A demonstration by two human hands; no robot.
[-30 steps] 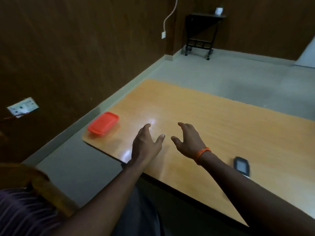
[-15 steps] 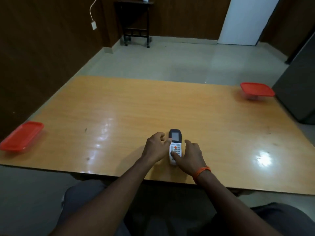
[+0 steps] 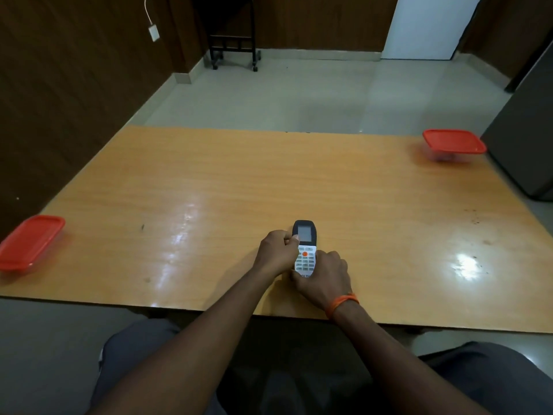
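—Gripping the remote control [image 3: 305, 250] from both sides, that's the picture at the near edge of the table [image 3: 209, 181], dead centre, right in front of the person's lap.
—Talk me through the left hand [image 3: 276, 253].
—Knuckles up, fingers curled close together, thumb and forefinger pinching the remote's left edge just beside the dark screen.
—And the right hand [image 3: 324, 275]?
—Lower down, fingers bunched and wrapped round the bottom end of the remote, covering the part below the white keypad. Orange wristband [image 3: 342, 302] on that wrist.
—Is the remote off the wood or lying flat?
—Hard to call from up here. The hands hide its underside, so I can't tell whether it rests on the table or sits a touch above it. The screen end points away from the person, and the orange button shows between the two hands.
—Anything else on the table?
—A red container [image 3: 30, 242] at the left edge and a second red container [image 3: 454, 141] at the far right corner, both well apart from the hands.
—Beyond the table?
—Grey floor, dark wooden walls, a black wheeled stand [image 3: 233, 34] against the far wall and a white door [image 3: 431, 25] to its right.
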